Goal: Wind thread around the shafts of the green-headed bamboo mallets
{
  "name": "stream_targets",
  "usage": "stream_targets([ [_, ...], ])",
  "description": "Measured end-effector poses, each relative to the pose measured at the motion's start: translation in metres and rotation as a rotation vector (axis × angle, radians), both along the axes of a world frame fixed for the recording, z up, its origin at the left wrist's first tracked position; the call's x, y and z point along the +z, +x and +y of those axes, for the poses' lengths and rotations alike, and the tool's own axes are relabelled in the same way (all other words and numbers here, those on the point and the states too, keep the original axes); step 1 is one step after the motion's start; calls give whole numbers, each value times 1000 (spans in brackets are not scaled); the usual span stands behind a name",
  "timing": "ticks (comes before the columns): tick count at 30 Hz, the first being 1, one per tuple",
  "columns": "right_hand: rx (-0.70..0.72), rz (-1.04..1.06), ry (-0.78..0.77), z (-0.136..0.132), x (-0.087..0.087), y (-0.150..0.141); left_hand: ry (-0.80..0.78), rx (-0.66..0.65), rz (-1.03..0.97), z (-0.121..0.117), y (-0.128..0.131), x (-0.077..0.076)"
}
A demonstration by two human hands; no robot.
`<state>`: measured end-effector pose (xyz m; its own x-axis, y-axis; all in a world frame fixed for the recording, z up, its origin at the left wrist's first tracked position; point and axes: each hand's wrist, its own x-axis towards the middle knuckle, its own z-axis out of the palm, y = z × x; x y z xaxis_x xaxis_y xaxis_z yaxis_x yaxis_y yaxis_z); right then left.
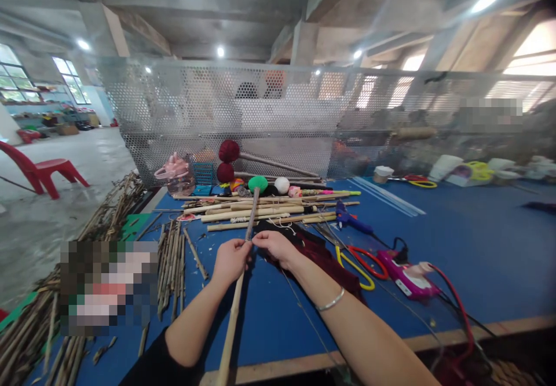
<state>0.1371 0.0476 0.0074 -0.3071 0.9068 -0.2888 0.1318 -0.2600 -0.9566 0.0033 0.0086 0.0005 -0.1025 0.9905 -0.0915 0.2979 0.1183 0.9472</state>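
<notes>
My left hand (232, 258) is closed around a long wooden stick (234, 322), whose near end points down towards the table's front edge. The far part of the stick is greyish and ends in a green ball (258, 184). Beside it, the fingertips of my right hand (275, 248) are pinched together at the stick; whatever they hold is too small to make out. A thin dark strand (304, 308) runs from below my right hand towards the front edge. Dark red cloth (332, 264) lies under and beside my right forearm.
Scissors with red and yellow handles (369, 261), a blue glue gun (351, 219) and a magenta power strip (408, 276) lie to the right. Several pale sticks (260, 212) lie ahead, short twigs (171, 264) to the left. A perforated metal screen (282, 120) stands behind.
</notes>
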Motion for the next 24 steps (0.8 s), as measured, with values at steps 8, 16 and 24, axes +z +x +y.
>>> stream_targets([
  [8, 25, 25, -39, -1, 3, 1, -90, 78, -225, -2, 4, 1],
  [16, 131, 198, -161, 4, -3, 6, -199, 32, -601, -8, 12, 12],
  [24, 260, 331, -181, 8, -2, 10, -265, -113, -518, -12, 12, 8],
])
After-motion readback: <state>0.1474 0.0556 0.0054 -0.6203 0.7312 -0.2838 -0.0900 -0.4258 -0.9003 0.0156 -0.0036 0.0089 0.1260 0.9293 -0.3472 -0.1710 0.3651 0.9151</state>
